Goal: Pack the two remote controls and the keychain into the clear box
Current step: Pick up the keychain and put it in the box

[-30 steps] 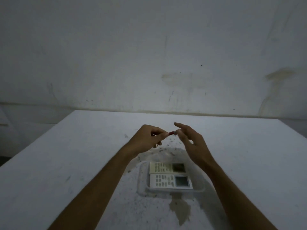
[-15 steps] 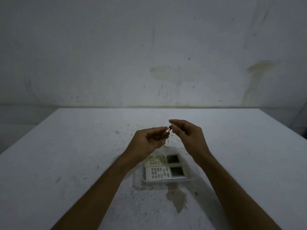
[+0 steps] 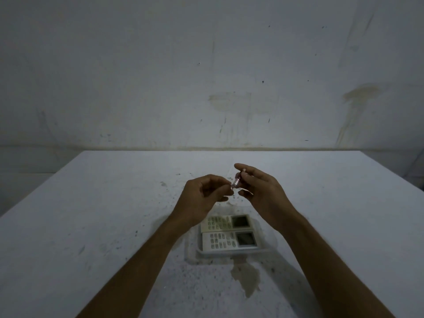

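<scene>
Two white remote controls lie side by side inside the clear box [image 3: 231,254], screens to the right: the far remote [image 3: 227,222] and the near remote [image 3: 230,241]. Above and behind the box, both hands hold a small pinkish keychain [image 3: 236,181] between them. My left hand [image 3: 206,198] pinches its lower end with closed fingertips. My right hand [image 3: 261,191] pinches its upper end between thumb and forefinger. Most of the keychain is hidden by the fingers.
The white table [image 3: 91,214] is speckled with dark flecks and has a brownish stain [image 3: 246,278] just in front of the box. A stained wall [image 3: 206,76] rises behind the table's far edge.
Both hands have stayed together on the keychain above the box; the right hand has risen slightly and tilted the keychain more upright. The view has shifted a little.
</scene>
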`<action>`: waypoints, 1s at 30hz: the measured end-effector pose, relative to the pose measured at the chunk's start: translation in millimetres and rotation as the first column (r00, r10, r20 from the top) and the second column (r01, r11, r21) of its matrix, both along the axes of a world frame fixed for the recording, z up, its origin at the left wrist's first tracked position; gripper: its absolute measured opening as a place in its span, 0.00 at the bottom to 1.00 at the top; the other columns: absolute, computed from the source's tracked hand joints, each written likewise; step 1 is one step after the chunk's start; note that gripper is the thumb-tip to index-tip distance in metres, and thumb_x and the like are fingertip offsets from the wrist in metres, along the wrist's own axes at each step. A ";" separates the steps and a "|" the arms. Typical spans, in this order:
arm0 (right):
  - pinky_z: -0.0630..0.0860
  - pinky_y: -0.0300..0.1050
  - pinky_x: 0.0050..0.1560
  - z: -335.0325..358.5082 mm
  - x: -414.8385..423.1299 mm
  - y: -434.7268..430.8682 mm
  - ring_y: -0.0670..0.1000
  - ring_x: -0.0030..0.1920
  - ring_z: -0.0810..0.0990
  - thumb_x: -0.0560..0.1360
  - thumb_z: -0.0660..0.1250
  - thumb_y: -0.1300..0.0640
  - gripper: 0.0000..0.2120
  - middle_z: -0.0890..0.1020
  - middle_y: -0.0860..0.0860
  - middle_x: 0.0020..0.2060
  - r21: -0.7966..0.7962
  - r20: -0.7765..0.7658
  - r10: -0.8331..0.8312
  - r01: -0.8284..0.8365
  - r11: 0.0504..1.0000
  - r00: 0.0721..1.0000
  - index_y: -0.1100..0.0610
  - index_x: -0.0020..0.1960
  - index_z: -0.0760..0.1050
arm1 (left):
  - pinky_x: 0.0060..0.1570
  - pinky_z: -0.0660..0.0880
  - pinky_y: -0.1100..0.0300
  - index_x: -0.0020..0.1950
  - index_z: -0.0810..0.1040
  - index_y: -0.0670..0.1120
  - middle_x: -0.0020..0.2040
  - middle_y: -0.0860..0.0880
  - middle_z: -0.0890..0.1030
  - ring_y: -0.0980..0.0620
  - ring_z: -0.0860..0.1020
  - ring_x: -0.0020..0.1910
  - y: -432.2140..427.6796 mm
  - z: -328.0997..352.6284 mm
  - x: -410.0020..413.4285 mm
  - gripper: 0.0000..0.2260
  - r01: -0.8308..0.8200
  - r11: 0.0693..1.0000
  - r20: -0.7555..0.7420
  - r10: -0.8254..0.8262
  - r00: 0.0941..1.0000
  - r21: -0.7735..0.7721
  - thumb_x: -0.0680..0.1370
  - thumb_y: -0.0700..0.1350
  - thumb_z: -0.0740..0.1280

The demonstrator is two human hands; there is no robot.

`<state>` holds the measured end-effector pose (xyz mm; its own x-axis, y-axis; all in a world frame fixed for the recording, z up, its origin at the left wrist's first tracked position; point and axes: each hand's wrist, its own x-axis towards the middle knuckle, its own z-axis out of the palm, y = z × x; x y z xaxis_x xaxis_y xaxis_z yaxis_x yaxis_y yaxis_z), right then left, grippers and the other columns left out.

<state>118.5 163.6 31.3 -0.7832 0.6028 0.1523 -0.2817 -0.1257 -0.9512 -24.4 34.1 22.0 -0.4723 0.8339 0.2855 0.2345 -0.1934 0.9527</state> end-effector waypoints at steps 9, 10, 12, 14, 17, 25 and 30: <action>0.76 0.56 0.60 -0.1 0.6 -7.7 0.57 0.52 0.79 0.83 0.62 0.60 0.17 0.81 0.60 0.48 0.209 0.092 0.044 -0.063 0.976 0.995 0.49 0.69 0.78 | 0.47 0.83 0.58 0.57 0.84 0.37 0.51 0.38 0.87 0.45 0.86 0.49 -1.7 5.2 1.1 0.09 0.114 0.993 0.493 -0.093 0.865 -0.013 0.79 0.39 0.70; 0.76 0.57 0.61 -0.6 0.2 -8.4 0.57 0.52 0.79 0.83 0.63 0.59 0.17 0.81 0.63 0.50 0.242 0.100 0.033 -0.057 0.969 0.994 0.49 0.70 0.78 | 0.49 0.83 0.57 0.58 0.83 0.36 0.53 0.37 0.86 0.44 0.86 0.50 -2.1 5.8 0.6 0.10 0.120 0.993 0.533 -0.106 0.840 0.008 0.79 0.39 0.70; 0.78 0.55 0.58 -0.2 -0.6 -10.0 0.55 0.51 0.81 0.82 0.64 0.58 0.17 0.83 0.64 0.52 0.311 0.109 -0.025 -0.011 0.950 0.994 0.49 0.69 0.78 | 0.52 0.83 0.56 0.60 0.82 0.35 0.55 0.36 0.86 0.43 0.86 0.53 -3.3 7.4 0.0 0.12 0.137 0.990 0.569 -0.132 0.812 0.035 0.79 0.38 0.70; 0.80 0.49 0.53 -0.1 -1.2 -10.8 0.52 0.49 0.84 0.82 0.66 0.58 0.16 0.86 0.60 0.50 0.386 0.118 -0.106 0.053 0.921 0.987 0.51 0.68 0.78 | 0.50 0.83 0.57 0.60 0.83 0.35 0.54 0.36 0.86 0.43 0.86 0.52 -4.2 8.4 0.2 0.11 0.114 0.993 0.557 -0.106 0.824 0.020 0.78 0.37 0.70; 0.81 0.47 0.52 -2.1 -2.3 -10.7 0.53 0.49 0.86 0.81 0.67 0.58 0.15 0.88 0.54 0.49 0.428 0.128 -0.153 0.084 0.900 0.980 0.53 0.67 0.80 | 0.47 0.83 0.59 0.58 0.83 0.35 0.52 0.36 0.87 0.43 0.87 0.51 -3.8 7.2 0.5 0.10 0.057 0.998 0.530 -0.039 0.847 -0.017 0.78 0.36 0.71; 0.82 0.48 0.55 -1.4 -2.9 -8.5 0.51 0.46 0.86 0.80 0.67 0.59 0.14 0.87 0.55 0.45 0.327 0.043 -0.221 0.195 0.925 0.974 0.55 0.65 0.81 | 0.54 0.82 0.58 0.64 0.82 0.45 0.54 0.49 0.88 0.51 0.87 0.53 -3.8 6.6 12.6 0.13 0.161 0.969 0.143 -0.135 0.980 -0.188 0.79 0.45 0.72; 0.79 0.46 0.50 2.3 0.0 -4.7 0.54 0.45 0.82 0.81 0.66 0.60 0.13 0.84 0.60 0.44 0.113 -0.019 -0.184 0.184 0.976 0.983 0.57 0.64 0.81 | 0.49 0.83 0.60 0.61 0.83 0.39 0.49 0.44 0.89 0.48 0.88 0.49 -5.7 7.8 16.6 0.12 0.161 0.968 0.188 -0.124 0.974 -0.193 0.78 0.41 0.72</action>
